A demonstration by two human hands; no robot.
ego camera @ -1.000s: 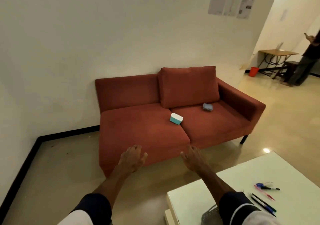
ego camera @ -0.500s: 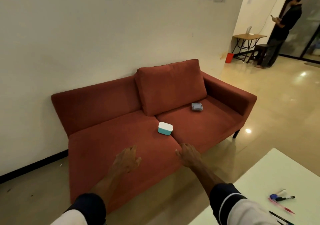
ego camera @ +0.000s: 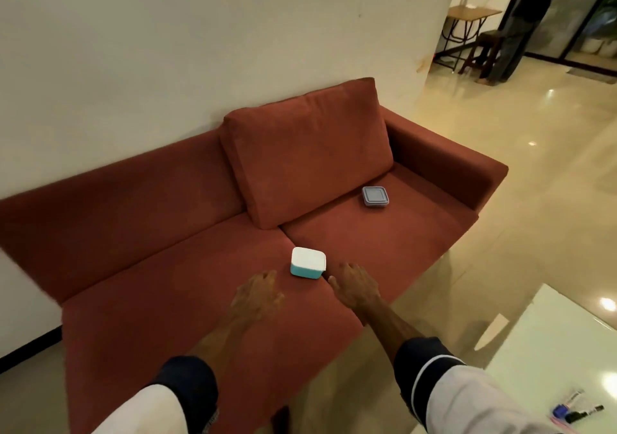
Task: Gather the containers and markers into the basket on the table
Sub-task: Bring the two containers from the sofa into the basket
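Now, both reaching over the rust-red fabric sofa [ego camera: 187, 326] seat: left hand [ego camera: 257, 295] and right hand [ego camera: 355, 288] spread, empty. Just beyond and between them, small white-lidded teal plastic container [ego camera: 307, 263]; best cupped from both sides and lifted level. Farther right, well apart, flat grey lidded plastic container [ego camera: 375, 196].

Both hands, left [ego camera: 257, 295] and right [ego camera: 355, 288], hover empty by the teal box [ego camera: 307, 263] on the sofa [ego camera: 187, 306]; grey box [ego camera: 375, 196] sits farther back.
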